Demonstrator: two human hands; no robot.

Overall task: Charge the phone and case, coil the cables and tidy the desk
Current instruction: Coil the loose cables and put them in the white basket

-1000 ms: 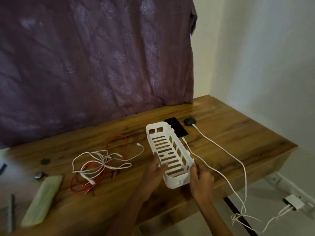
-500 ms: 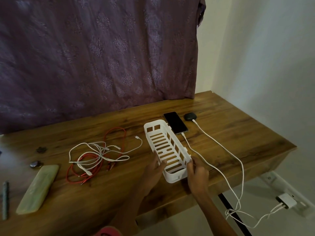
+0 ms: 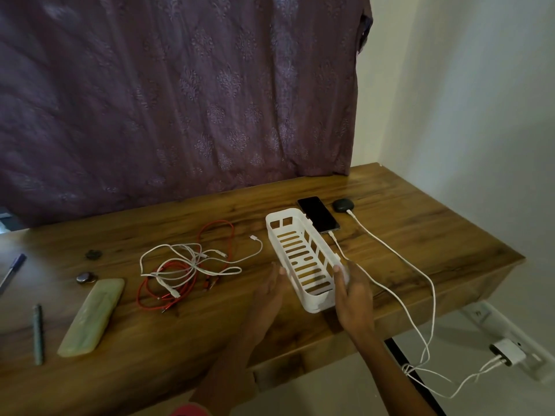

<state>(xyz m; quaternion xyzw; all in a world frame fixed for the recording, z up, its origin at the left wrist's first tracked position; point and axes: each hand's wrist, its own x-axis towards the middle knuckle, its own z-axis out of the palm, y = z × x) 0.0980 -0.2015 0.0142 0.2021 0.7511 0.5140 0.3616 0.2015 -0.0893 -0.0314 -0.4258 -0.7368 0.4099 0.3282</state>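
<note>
A white slotted plastic basket [image 3: 300,256] lies lengthwise on the wooden desk [image 3: 420,235]. My right hand [image 3: 353,292] holds its near right wall, thumb on the rim. My left hand [image 3: 270,288] is just off its left side, fingers straight, holding nothing. Behind the basket lie a black phone [image 3: 319,214] and a dark earbud case [image 3: 343,204], each with a white cable [image 3: 390,250] plugged in. Both cables run off the desk edge to a white charger [image 3: 507,352]. A loose tangle of white cables [image 3: 192,259] and a red cable [image 3: 219,235] lies left of the basket.
At the desk's left end lie a pale green pouch [image 3: 93,316], a green pen [image 3: 38,333], a blue pen [image 3: 13,267] and two small dark round things [image 3: 86,277]. A purple curtain [image 3: 180,94] hangs behind. The charger sits in a power strip [image 3: 486,319] on the floor.
The basket has been set down flat on the desk. My left hand has let go of it and drawn slightly away; my right hand stays on it.
</note>
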